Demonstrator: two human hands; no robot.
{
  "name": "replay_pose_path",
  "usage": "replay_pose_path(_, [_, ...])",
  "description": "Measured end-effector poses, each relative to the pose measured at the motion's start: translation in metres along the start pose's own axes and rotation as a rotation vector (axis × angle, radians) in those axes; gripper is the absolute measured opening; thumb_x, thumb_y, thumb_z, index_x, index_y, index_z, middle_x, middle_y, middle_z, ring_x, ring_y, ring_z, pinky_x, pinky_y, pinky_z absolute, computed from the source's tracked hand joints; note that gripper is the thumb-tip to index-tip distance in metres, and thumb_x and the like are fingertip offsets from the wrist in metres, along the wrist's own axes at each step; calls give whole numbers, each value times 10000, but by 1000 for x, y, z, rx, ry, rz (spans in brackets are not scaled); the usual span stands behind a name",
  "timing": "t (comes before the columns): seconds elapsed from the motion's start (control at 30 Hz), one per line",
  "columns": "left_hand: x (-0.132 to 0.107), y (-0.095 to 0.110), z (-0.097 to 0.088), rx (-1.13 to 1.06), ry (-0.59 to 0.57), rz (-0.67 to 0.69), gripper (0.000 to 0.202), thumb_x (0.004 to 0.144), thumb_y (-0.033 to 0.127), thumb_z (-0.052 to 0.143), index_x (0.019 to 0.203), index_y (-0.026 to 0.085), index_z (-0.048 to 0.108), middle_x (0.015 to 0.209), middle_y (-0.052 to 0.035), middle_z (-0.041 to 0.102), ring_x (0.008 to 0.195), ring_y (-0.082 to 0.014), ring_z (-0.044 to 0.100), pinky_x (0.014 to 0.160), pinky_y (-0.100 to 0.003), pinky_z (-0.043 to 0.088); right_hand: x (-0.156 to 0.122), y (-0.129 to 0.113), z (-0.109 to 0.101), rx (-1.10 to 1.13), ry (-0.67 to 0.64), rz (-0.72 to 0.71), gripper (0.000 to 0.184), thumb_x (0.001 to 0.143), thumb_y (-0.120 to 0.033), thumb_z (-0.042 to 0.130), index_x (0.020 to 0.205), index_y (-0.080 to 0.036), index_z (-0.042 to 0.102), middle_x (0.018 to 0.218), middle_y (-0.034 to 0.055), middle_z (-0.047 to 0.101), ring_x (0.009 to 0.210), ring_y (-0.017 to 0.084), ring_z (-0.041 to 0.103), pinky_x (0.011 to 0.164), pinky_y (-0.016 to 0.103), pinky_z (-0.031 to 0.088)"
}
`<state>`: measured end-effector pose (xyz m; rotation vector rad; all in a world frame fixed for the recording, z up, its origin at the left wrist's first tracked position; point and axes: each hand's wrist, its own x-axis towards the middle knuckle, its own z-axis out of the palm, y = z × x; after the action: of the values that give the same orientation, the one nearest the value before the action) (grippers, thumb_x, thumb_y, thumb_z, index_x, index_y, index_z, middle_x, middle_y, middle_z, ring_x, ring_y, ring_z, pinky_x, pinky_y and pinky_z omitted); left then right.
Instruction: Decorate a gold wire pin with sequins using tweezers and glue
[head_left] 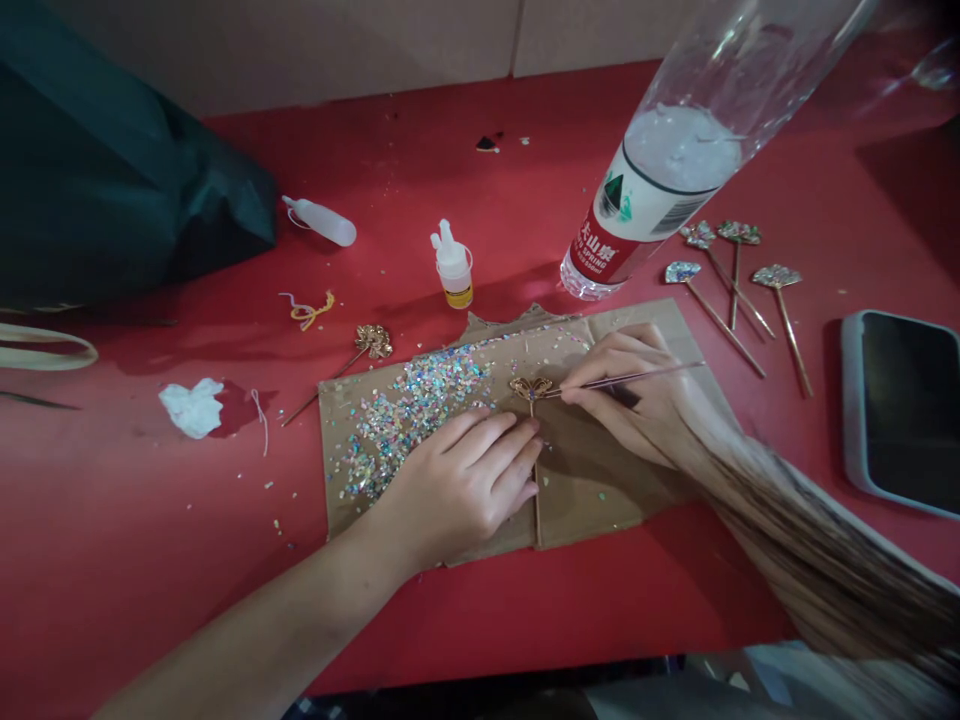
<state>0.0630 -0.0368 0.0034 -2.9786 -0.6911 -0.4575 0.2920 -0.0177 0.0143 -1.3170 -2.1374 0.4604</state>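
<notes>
Head view looks down on a red table (525, 620) with a cardboard sheet (600, 500) lying on it. Near the middle of the sheet, just right of a scattered patch of multicoloured glitter flakes (412, 425), sits a small gold butterfly pick (531, 390), its stem running down toward the left hand (457, 490). That hand is curved over the cardboard, with its fingers together and their tips at the stem. Whether they grip the stem or only steady it, I cannot tell. The right hand (630, 395) pinches a thin stick (637, 378) between thumb and fingers, with the stick's tip at the butterfly's wing. The forearm behind that hand is streaked and blurred.

Beyond the sheet stand a small glue bottle (453, 265) and a clear water bottle (652, 170) tilted toward the camera, with a squeeze bottle (321, 221) lying further left. Four glittered picks (724, 285) lie to the right, near a phone (904, 410). A gold flower pick (373, 342) rests at the sheet's far left corner.
</notes>
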Motion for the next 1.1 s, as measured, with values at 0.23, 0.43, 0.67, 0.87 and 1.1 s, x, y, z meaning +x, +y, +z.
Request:
replay_pose_path(0.23, [1,0,-1,-5,0,-1,326,907,325,525,1155,131,609,1231,-54,628,1112,-193,574,962,-352,462,0,2,0,-41,-26,4,176,863,-244,528,725,-337,583,737,-30,687,733,242,597,774,506,394])
replay_pose_path(0.43, [1,0,-1,-17,-7,-3,336,908,324,523,1168,125,600,1237,-51,626,1114,-196,574,960,-350,466,2,-2,-1,-6,-15,40,164,853,-245,547,714,-326,582,725,-39,694,718,233,614,775,496,390])
replay_pose_path(0.67, [2,0,-2,-20,-10,-8,334,906,323,528,1173,134,600,1236,-60,625,1106,-189,580,952,-347,472,3,-3,-1,-23,5,50,171,856,-260,550,706,-329,597,709,-31,693,713,235,620,770,484,397])
replay_pose_path(0.87, [2,0,-2,-24,-2,-8,331,907,324,530,1162,129,608,1225,-41,634,1088,-186,590,945,-344,477,2,-2,0,-30,-7,41,179,870,-242,528,719,-313,592,719,-18,696,725,232,615,773,479,392])
replay_pose_path(1.1, [2,0,-2,-25,-3,-11,335,908,330,529,1164,129,606,1230,-47,631,1089,-183,588,952,-343,477,1,-1,0,-30,1,23,158,881,-266,530,743,-318,587,729,-23,693,730,240,605,767,485,382])
